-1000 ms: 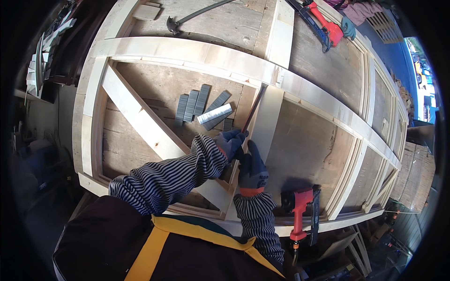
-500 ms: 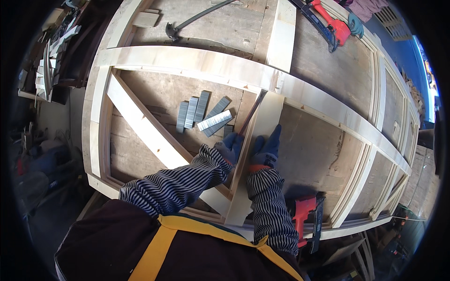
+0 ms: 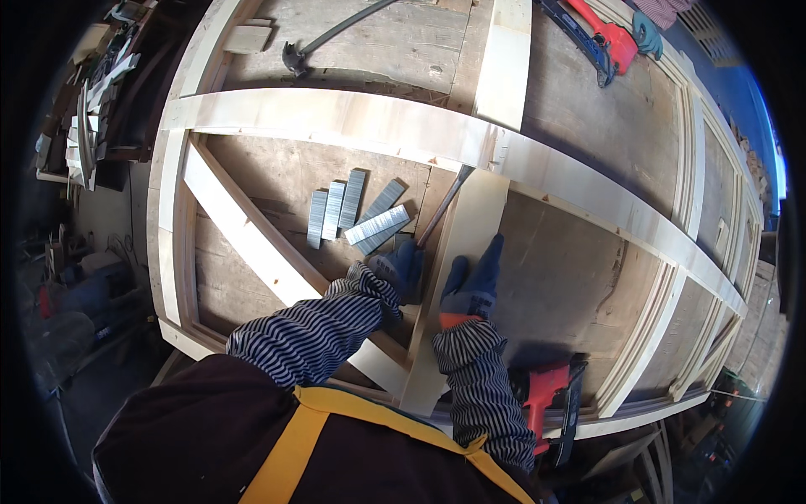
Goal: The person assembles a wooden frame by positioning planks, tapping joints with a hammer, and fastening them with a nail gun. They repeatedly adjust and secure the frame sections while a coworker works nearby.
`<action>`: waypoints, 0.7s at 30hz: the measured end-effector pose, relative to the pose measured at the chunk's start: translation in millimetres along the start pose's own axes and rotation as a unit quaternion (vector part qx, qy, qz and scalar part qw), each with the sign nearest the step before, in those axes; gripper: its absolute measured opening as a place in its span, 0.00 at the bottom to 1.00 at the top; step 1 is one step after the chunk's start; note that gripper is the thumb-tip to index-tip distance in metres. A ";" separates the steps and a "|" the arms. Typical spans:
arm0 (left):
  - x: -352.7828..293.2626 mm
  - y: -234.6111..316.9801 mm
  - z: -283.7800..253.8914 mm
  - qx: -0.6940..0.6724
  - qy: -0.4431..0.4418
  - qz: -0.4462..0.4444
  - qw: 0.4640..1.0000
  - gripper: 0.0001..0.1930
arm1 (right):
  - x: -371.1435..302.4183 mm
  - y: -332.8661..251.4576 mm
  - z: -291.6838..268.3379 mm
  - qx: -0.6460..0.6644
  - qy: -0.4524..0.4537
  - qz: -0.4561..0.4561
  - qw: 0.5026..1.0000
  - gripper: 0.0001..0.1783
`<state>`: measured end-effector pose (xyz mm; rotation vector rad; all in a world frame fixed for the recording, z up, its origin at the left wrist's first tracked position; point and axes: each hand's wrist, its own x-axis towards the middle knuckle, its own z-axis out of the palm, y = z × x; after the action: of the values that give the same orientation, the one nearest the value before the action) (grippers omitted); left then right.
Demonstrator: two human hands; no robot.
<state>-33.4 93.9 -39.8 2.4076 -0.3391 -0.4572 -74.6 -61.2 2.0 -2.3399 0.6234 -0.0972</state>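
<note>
My left hand point(image 3: 398, 270), in a dark glove, is closed around the near end of a thin metal rod point(image 3: 439, 214). The rod slants up and away from me along the left edge of a wide pale board point(image 3: 474, 202), its far end at the corner where that board meets the long rail point(image 3: 336, 113). My right hand point(image 3: 474, 286) is apart from the left one and grips nothing: it lies on the same board, thumb spread and fingers stretched forward, their tips near the board's right edge. Striped sleeves point(image 3: 315, 323) cover both my forearms.

Several strips of staples point(image 3: 333, 210) lie just beyond my left hand (three nearly side by side, two more slanting, one of them crossing the other). To their left, a slanted board point(image 3: 248, 227) runs from the frame's corner down past my left wrist. The whole wooden frame sits on a worn desk point(image 3: 579, 260), which shows through the gaps.

A red and black staple gun point(image 3: 546, 391) is at the near edge, just right of my right sleeve. Across the long rail lie a hammer point(image 3: 294, 60) and, farther right, a second staple gun point(image 3: 617, 46), with another person's gloved hand point(image 3: 646, 35) right beside it.
</note>
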 end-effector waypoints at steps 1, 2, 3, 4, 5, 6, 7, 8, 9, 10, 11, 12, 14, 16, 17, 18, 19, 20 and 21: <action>0.3 0.5 -0.3 -0.002 0.013 0.007 1.000 0.12 | 2.6 -2.0 -1.6 0.002 -0.001 0.003 1.000 0.39; -0.3 -1.5 2.6 -0.005 0.026 0.014 1.000 0.12 | 4.5 -3.3 -3.0 0.004 -0.002 0.007 1.000 0.39; -1.5 -3.7 6.1 -0.007 0.039 0.021 0.999 0.13 | 4.9 -0.7 -1.2 -0.001 -0.002 0.004 1.000 0.39; -0.3 -4.3 7.8 0.006 0.016 -0.002 1.000 0.13 | 6.7 3.0 1.9 -0.004 0.002 0.000 1.000 0.39; -0.2 -4.5 7.3 0.021 -0.005 -0.027 0.999 0.14 | 7.3 4.3 4.0 -0.005 0.004 -0.005 1.000 0.38; -1.2 -3.1 5.6 0.036 -0.026 -0.052 0.998 0.14 | 7.3 4.3 3.1 -0.004 0.000 -0.008 1.000 0.39; -2.0 6.7 -3.6 -0.002 -0.030 -0.069 0.997 0.15 | 7.3 5.2 1.5 -0.003 -0.002 -0.010 1.000 0.40; -4.2 19.8 -15.9 -0.039 -0.036 -0.088 0.995 0.16 | 6.7 4.2 0.4 0.000 -0.007 -0.010 1.000 0.40; -5.8 33.1 -26.3 -0.076 -0.041 -0.107 0.991 0.17 | 7.3 0.5 -1.9 0.000 -0.014 -0.002 1.000 0.41; -4.5 42.1 -29.4 -0.112 -0.053 -0.151 0.981 0.19 | 7.3 -1.1 -2.5 -0.003 -0.025 0.009 1.000 0.41; -1.4 43.1 -29.9 -0.107 -0.060 -0.162 0.979 0.19 | 8.4 -3.2 -3.2 -0.005 -0.037 0.020 0.999 0.41; 2.5 43.3 -30.6 -0.102 -0.067 -0.173 0.977 0.19 | 9.6 -5.2 -4.0 -0.008 -0.048 0.031 0.998 0.41; 6.2 54.5 -29.0 -0.152 -0.049 -0.189 0.969 0.18 | 15.6 -5.4 -6.5 -0.019 -0.063 0.049 0.997 0.41; -3.6 74.3 -26.4 -0.254 -0.004 -0.208 0.945 0.18 | 13.0 0.7 -1.9 -0.008 -0.049 0.043 0.998 0.42; -4.6 78.3 -24.5 -0.303 0.018 -0.219 0.927 0.18 | 12.5 2.5 1.4 -0.002 -0.045 0.041 0.998 0.42; 0.9 67.7 -13.1 -0.289 0.018 -0.240 0.927 0.18 | 14.6 3.9 2.7 0.003 -0.035 0.038 0.999 0.42; -0.5 50.8 -0.6 -0.233 0.018 -0.223 0.946 0.18 | 10.8 -2.0 -0.7 0.009 -0.036 0.039 0.999 0.42; 3.0 39.1 8.2 -0.179 0.017 -0.199 0.963 0.18 | 11.1 -5.6 -4.5 0.012 -0.031 0.037 0.999 0.42; 4.3 29.1 16.0 -0.125 0.017 -0.175 0.977 0.18 | 8.5 -2.5 -2.2 0.003 -0.038 0.038 0.999 0.42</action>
<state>-39.6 61.7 -33.6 2.2258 0.1551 -0.5765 -66.6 -64.8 4.4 -2.2991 0.6726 0.0255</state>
